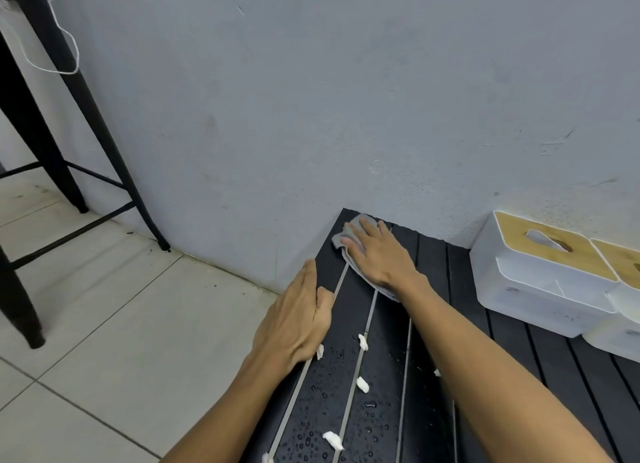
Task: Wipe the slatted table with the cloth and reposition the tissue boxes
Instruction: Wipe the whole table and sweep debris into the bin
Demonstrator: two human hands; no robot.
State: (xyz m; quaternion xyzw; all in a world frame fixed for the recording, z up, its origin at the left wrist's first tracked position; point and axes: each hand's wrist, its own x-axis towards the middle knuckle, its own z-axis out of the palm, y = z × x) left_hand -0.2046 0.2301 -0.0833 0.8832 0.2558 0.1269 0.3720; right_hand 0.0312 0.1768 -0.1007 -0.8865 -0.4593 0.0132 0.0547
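Observation:
The black slatted table runs from the wall corner toward me, wet with droplets and dotted with several white scraps. My right hand lies flat on a grey cloth at the table's far left corner, pressing it against the slats. My left hand rests flat on the table's left edge, fingers together and pointing toward the wall, holding nothing. Two white tissue boxes with wooden lids stand at the right by the wall: one fully in view, the other cut off by the frame edge.
A grey wall borders the table's far side. Pale floor tiles lie to the left. A black metal stool or frame stands at the far left with a white cord hanging on it.

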